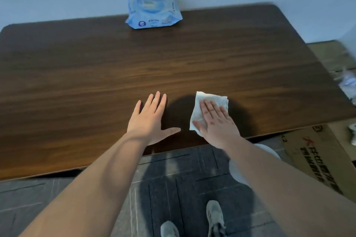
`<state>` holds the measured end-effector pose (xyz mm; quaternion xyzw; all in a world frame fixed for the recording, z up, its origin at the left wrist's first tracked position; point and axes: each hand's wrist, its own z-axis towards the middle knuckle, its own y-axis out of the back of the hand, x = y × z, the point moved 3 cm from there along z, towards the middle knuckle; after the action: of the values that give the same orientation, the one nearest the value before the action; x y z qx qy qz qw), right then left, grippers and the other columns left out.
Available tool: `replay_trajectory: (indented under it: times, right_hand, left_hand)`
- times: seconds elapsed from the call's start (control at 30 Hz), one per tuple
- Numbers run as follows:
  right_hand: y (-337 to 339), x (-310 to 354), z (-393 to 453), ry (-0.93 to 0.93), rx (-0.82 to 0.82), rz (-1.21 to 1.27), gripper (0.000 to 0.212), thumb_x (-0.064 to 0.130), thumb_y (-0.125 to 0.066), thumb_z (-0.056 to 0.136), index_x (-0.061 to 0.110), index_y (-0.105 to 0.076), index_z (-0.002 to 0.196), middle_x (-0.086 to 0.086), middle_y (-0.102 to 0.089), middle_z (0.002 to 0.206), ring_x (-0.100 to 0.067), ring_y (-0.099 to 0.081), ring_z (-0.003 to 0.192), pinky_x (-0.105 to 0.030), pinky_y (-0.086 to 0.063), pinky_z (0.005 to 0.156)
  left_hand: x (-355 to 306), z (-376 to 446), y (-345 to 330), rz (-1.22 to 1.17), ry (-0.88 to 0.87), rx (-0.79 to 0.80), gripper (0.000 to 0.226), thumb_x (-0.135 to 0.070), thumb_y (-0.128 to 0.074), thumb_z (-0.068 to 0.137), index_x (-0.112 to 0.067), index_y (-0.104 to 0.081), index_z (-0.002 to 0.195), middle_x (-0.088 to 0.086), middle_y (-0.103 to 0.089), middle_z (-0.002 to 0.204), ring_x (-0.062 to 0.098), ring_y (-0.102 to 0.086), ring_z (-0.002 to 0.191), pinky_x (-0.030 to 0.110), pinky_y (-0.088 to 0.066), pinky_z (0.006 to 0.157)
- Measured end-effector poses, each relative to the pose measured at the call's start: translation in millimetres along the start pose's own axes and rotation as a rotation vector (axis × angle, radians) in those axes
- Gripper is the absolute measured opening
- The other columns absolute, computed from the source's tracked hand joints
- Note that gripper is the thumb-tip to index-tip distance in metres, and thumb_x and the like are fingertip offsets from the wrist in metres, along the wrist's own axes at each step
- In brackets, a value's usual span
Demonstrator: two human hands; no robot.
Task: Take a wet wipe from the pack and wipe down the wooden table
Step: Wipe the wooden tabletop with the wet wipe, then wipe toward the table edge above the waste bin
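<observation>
Right hand [216, 121] flat, fingers together, pressing down on the wipe [207, 108] near the worktop's front edge; not pinched, just pinned under palm and fingers, with a good part of the sheet showing past the fingertips and to the thumb side. Left hand [149, 119] just beside it, splayed flat on bare wood, thumb out, holding nothing, likely bracing. Pack [153, 13] well apart, at the far edge against the wall, lid state blurred. Worktop [77, 75] dark, grained, wide; no wet streaks clear enough to tell which parts are done.

Wiping step in hand, seemingly with most of the surface left. To do it well: keep even pressure through the whole palm so the sheet slides without bunching; work in long overlapping strokes along the grain, front to back; lift the left hand out of the path and wipe beneath it; shift the pack to reach the wood under it; refold the wipe when one face dries. Cardboard box [316, 158] on the floor at right, clear of the work.
</observation>
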<state>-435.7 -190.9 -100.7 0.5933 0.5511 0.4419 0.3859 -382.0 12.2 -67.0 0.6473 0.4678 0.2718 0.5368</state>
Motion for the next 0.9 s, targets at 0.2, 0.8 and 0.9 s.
replay_trajectory:
  times: [0.2,0.8,0.9]
  right_hand:
    - [2,-145,-32,-0.287,0.013,0.063,0.075,0.062,-0.003,0.092,0.017,0.016,0.149,0.0,0.019,0.159,-0.013,0.017,0.145,-0.032,0.015,0.113]
    - [8,-382,-75,-0.572,-0.103,0.202,0.076,0.061,-0.013,0.095,0.015,0.009,0.151,-0.003,0.011,0.161,-0.015,0.013,0.147,-0.035,0.009,0.118]
    - [7,-400,-86,-0.577,-0.128,0.241,0.074,0.058,-0.016,0.096,0.014,0.005,0.152,-0.003,0.007,0.161,-0.015,0.01,0.147,-0.034,0.005,0.117]
  left_hand:
    - [-102,55,-5,0.015,-0.149,0.078,0.101,-0.082,-0.032,0.076,-0.029,0.015,0.148,-0.005,0.017,0.158,0.014,0.017,0.144,0.042,0.007,0.118]
    - [-385,173,-34,0.118,-0.46,0.047,0.093,-0.083,-0.014,0.078,-0.028,0.008,0.15,-0.003,0.011,0.16,0.014,0.013,0.145,0.043,0.006,0.117]
    - [-416,178,-40,0.121,-0.511,0.022,0.092,-0.081,-0.012,0.079,-0.025,0.005,0.151,-0.003,0.007,0.16,0.014,0.01,0.146,0.043,0.003,0.118]
